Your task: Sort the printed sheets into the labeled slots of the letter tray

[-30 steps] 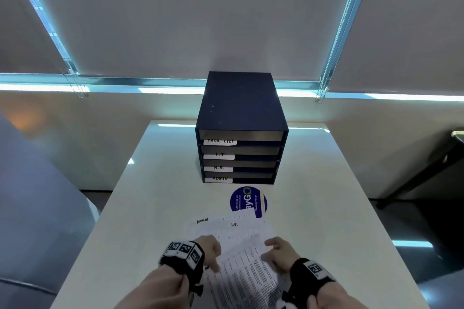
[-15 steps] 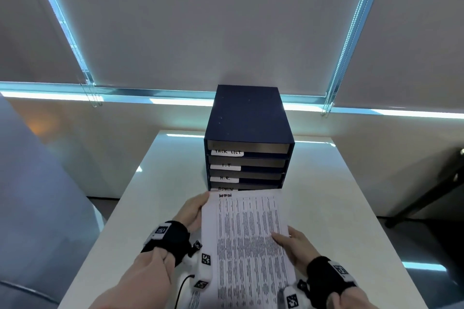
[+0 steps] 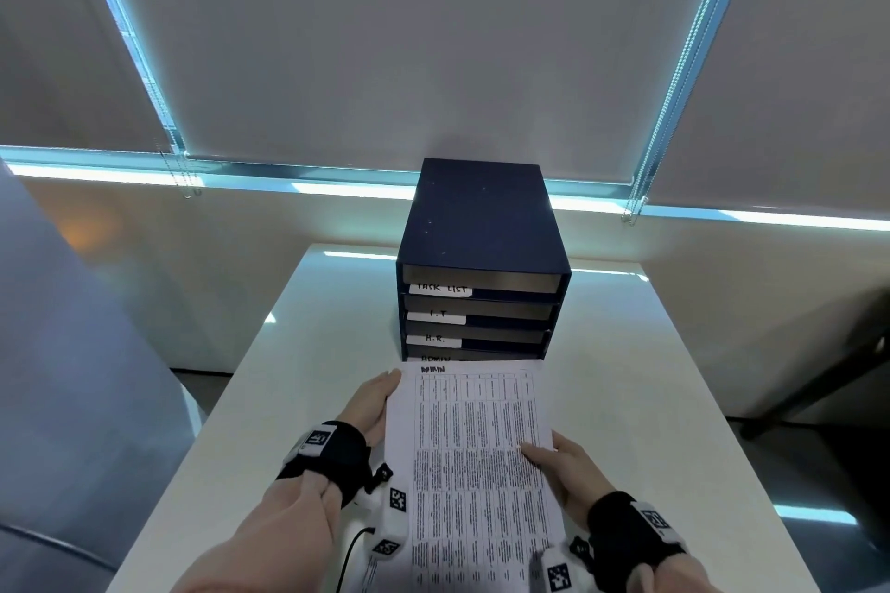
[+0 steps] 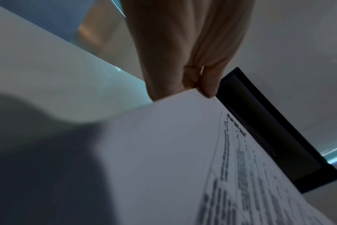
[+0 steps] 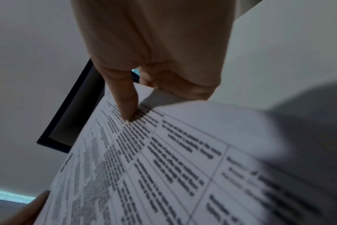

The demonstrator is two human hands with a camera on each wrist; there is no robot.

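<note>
A dark blue letter tray [image 3: 481, 217] stands at the table's far middle, its slots labelled TASK LIST [image 3: 440, 289], I.T, H.R. and ADMIN [image 3: 436, 358] from top down. I hold one printed sheet [image 3: 477, 462] marked ADMIN just in front of it, with its far edge level with the bottom slot. My left hand [image 3: 373, 404] pinches the sheet's left edge near the far corner. My right hand [image 3: 563, 462] pinches the right edge, thumb on the print. The wrist views show the sheet [image 4: 164, 152] [image 5: 164, 167] close to the tray [image 4: 269, 137].
The white table [image 3: 650, 376] stretches to either side of the tray. A blue-grey chair [image 3: 72, 376] stands to the left and a dark furniture frame [image 3: 818, 380] to the right. Drawn window blinds fill the wall behind.
Both hands lifted the ADMIN sheet off the pile near the front edge and carried it forward to the tray. It now covers the blue round sticker and the bottom slot's front.
</note>
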